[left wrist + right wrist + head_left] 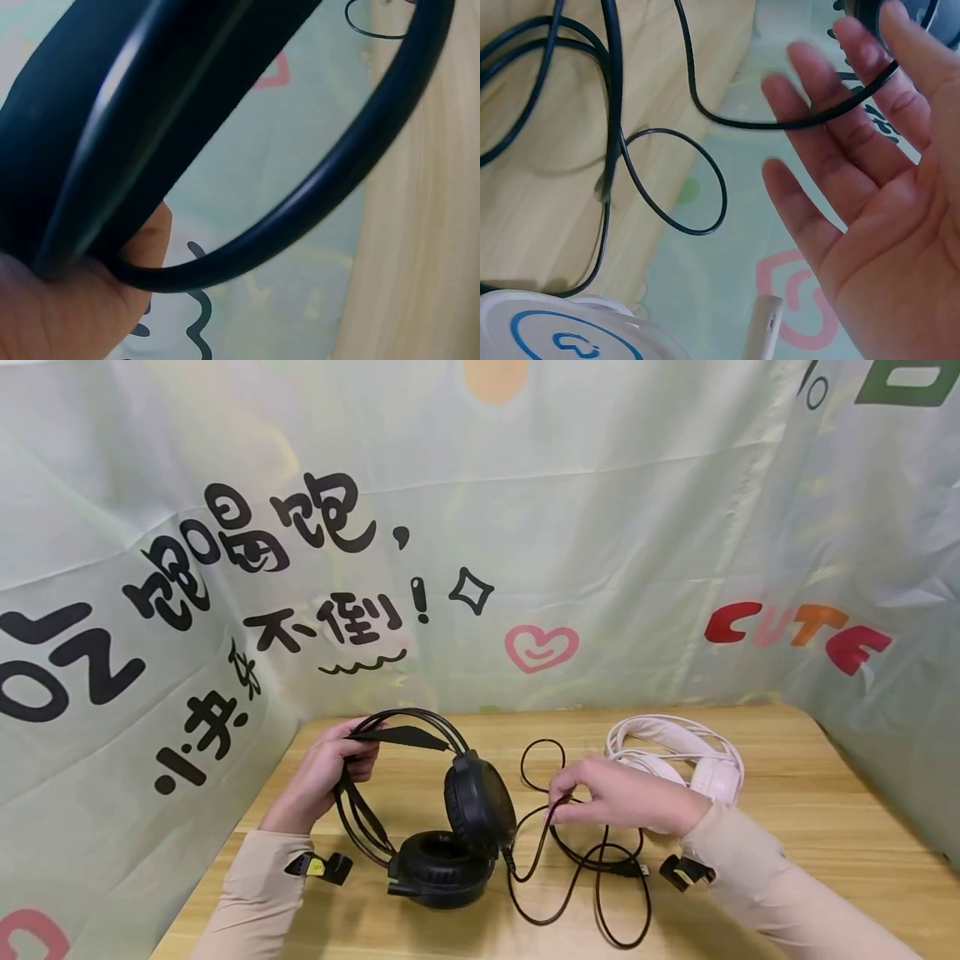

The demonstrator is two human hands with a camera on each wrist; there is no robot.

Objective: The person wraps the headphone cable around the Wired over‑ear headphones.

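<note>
A pair of black over-ear headphones point(480, 802) is tilted over the left part of the table, one ear cup point(442, 868) lower than the other. My left hand point(330, 777) grips its headband point(300, 199) at the top of the arch. Thumb and index finger of my right hand point(618, 793) pinch the black cable point(735, 125). In the right wrist view the other fingers point(855, 139) are spread, with the cable crossing them. More of the cable lies in loose loops on the table, its USB plug point(643, 870) among them.
White headphones point(716, 777) with a white cord lie just behind my right hand, on the wooden table point(817, 827). A pale printed cloth point(465, 510) hangs along the back and both sides of the table.
</note>
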